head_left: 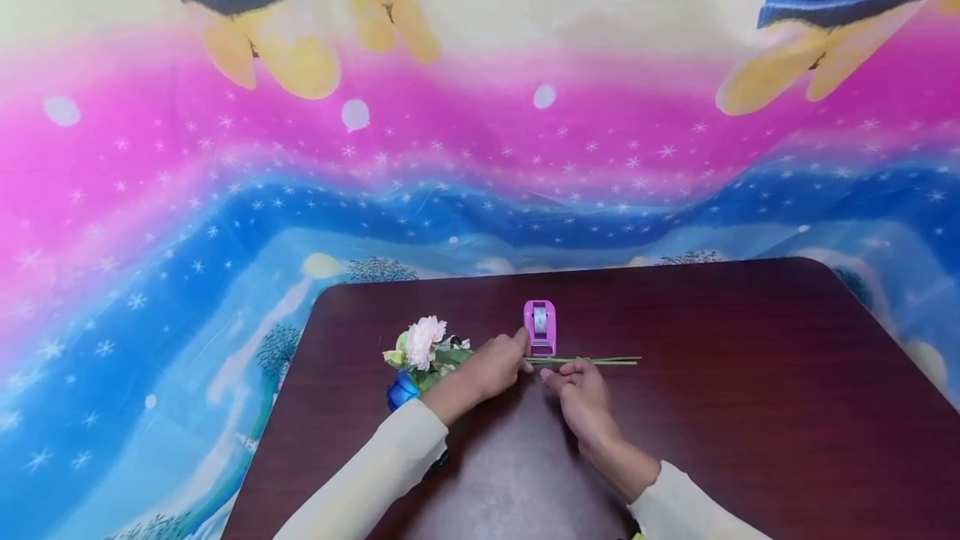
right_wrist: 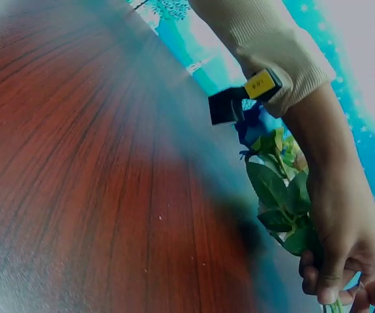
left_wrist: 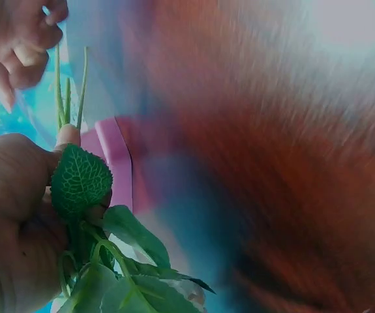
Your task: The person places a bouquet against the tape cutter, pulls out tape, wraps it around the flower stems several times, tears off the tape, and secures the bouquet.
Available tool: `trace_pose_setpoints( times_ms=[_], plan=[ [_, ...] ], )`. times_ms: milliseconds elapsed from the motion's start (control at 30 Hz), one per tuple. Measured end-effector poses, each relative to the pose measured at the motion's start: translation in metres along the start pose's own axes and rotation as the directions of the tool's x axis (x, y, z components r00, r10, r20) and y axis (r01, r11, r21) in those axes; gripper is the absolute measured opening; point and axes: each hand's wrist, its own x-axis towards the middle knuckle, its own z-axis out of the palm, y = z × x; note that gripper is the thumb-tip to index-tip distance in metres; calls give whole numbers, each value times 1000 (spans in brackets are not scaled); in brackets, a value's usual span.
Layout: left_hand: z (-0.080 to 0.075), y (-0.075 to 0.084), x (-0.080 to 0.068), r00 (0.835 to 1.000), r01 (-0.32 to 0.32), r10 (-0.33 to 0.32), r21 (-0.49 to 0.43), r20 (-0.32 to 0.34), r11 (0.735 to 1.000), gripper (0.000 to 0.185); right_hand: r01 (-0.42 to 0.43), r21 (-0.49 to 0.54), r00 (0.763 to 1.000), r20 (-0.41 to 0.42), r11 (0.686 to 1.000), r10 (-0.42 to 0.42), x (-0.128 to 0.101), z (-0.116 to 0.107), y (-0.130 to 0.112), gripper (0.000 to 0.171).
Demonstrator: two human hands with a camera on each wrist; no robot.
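My left hand (head_left: 491,369) grips a small bunch of artificial flowers by the green stems (head_left: 607,361), which point to the right. At the bunch's left end are a pale pink bloom (head_left: 424,343), a blue rose (head_left: 402,391) and green leaves (right_wrist: 272,189). Just beyond the left fingers stands a pink tape dispenser (head_left: 550,332) with a roll of tape in it. My right hand (head_left: 588,407) is at the stems, its thumb and fingers bent close to the left fingertips. Whether it pinches anything is too small to tell.
All this is on a dark red-brown wooden table (head_left: 750,373) with rounded corners. Behind it hangs a colourful cloth (head_left: 480,148) with cartoon figures. A black device with a yellow label (right_wrist: 260,85) is worn at the left cuff.
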Motion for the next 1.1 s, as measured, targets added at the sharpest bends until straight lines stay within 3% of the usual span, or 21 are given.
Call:
trace_pose_setpoints(
  times_ms=[133,400,500,900,1100],
  plan=[
    [-2,6,-7,999,-25,25,-4,38,1000,5,3,1,1000,6,1000,-3,-1,2,1,33],
    [-9,7,-9,996,7,4,-115,89,993,11,36,75,999,-39,997,-33,-1,5,5,22],
    [-11,7,-9,993,0,14,-119,117,993,15,48,119,998,-56,992,-41,-1,7,5,22],
    [-14,13,-10,987,-34,21,77,157,996,19,93,181,992,-97,979,-76,-1,11,9,23],
    [-11,14,-9,997,-17,7,121,80,993,9,117,165,989,-106,979,-100,2,13,10,22]
  ],
)
